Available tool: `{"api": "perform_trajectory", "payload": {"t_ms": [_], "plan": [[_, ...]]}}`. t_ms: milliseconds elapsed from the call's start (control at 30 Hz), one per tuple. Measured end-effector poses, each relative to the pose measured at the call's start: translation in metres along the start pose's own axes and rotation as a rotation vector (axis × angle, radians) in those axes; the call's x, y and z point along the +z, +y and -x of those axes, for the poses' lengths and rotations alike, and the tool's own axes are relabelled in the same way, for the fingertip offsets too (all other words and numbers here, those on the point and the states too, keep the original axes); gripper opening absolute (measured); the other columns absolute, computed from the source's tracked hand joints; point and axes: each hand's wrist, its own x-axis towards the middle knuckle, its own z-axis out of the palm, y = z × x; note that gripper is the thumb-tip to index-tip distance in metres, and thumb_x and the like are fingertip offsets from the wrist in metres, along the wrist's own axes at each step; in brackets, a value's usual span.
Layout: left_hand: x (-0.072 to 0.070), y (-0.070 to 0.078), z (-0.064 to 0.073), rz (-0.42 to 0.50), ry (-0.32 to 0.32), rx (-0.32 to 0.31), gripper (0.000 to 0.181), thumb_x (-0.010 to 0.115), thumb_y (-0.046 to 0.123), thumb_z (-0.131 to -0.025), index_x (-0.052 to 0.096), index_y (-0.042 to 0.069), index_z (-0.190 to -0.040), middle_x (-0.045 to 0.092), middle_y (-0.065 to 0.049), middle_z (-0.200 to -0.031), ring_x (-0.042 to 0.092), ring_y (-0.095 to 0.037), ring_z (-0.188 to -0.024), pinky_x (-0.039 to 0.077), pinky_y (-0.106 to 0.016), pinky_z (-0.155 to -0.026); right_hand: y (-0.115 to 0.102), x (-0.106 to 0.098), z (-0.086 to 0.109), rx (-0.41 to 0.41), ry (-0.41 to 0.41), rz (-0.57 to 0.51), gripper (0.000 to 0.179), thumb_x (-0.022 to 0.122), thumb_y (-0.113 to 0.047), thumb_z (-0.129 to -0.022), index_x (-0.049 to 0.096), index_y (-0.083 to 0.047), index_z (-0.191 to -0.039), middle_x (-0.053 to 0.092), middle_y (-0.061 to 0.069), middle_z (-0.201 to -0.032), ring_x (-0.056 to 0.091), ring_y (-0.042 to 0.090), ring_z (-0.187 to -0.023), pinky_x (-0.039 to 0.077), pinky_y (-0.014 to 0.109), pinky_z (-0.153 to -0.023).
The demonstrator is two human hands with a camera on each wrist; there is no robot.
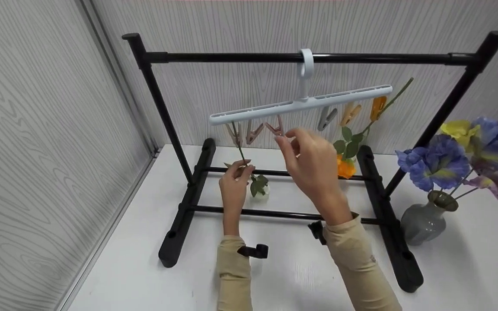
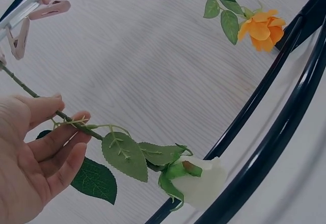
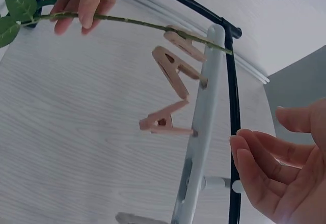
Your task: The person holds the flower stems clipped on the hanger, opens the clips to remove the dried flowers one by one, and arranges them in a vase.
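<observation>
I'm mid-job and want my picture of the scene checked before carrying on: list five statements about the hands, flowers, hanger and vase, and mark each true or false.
1. The left hand holds the white flower by its stem. True.
2. The right hand grips the orange flower. False: the right hand is empty, near a pink clip.
3. The hanger hangs by its hook from the rack's top bar. True.
4. The grey vase stands to the left of the rack in the head view. False: the grey vase stands on the right.
5. The orange flower's bloom is lower than the hanger. True.
</observation>
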Motion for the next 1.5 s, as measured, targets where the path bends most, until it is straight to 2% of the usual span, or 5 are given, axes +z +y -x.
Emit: {"api": "perform_trajectory", "payload": {"t_ms": [367, 633, 833, 1200, 1500], "plan": [[0.011, -0.001, 0.002, -0.137, -0.04, 0.086, 0.013, 0.074, 0.017, -0.097, 0.079, 0.009, -0.106, 0.078, -0.006, -0.093, 0.074, -0.022, -0.089, 0.059, -0.042, -0.08, -0.008, 0.065, -0.017, 0.039, -0.156, 0.043, 0.039, 0.073, -0.036, -0.098, 0.067, 0.003, -0.097, 0.068, 0.015, -0.082, 0.064, 0.029, -0.067, 0.053, 0.045, -0.057], [0.018, 0.001, 0.009, -0.154, -0.115, 0.16, 0.012, 0.073, 0.004, -0.096, 0.08, 0.004, -0.105, 0.078, -0.008, -0.092, 0.073, -0.022, -0.086, 0.059, -0.039, -0.08, -0.003, 0.085, -0.013, 0.042, -0.035, 0.209, 0.055, 0.076, -0.05, -0.092, 0.055, -0.006, -0.066, 0.035, -0.001, -0.056, 0.034, 0.016, -0.052, 0.035, 0.038, -0.043], [0.017, 0.002, 0.009, -0.219, -0.131, 0.228, 0.013, 0.072, 0.005, -0.096, 0.079, 0.004, -0.107, 0.078, -0.007, -0.09, 0.074, -0.021, -0.084, 0.059, -0.037, -0.077, -0.001, 0.087, -0.012, 0.011, 0.016, 0.207, 0.048, 0.074, -0.035, -0.096, 0.053, -0.008, -0.063, 0.034, -0.003, -0.053, 0.03, 0.014, -0.049, 0.026, 0.032, -0.042], [0.006, -0.003, 0.01, -0.489, 0.036, 0.18, 0.011, 0.071, 0.01, -0.099, 0.079, 0.008, -0.107, 0.076, -0.007, -0.096, 0.072, -0.024, -0.089, 0.058, -0.043, -0.078, -0.001, 0.087, -0.01, -0.072, 0.049, 0.128, 0.046, 0.07, -0.016, -0.092, 0.04, -0.014, -0.057, 0.028, -0.006, -0.053, 0.022, 0.01, -0.05, 0.014, 0.026, -0.046], [0.002, -0.007, 0.01, -0.576, 0.093, 0.139, 0.015, 0.068, 0.002, -0.098, 0.08, 0.01, -0.102, 0.075, -0.008, -0.097, 0.069, -0.03, -0.093, 0.058, -0.046, -0.079, -0.006, 0.078, -0.014, -0.07, 0.03, 0.067, 0.041, 0.065, -0.009, -0.093, 0.047, -0.008, -0.056, 0.031, -0.004, -0.053, 0.023, 0.011, -0.051, 0.017, 0.028, -0.046]]}}
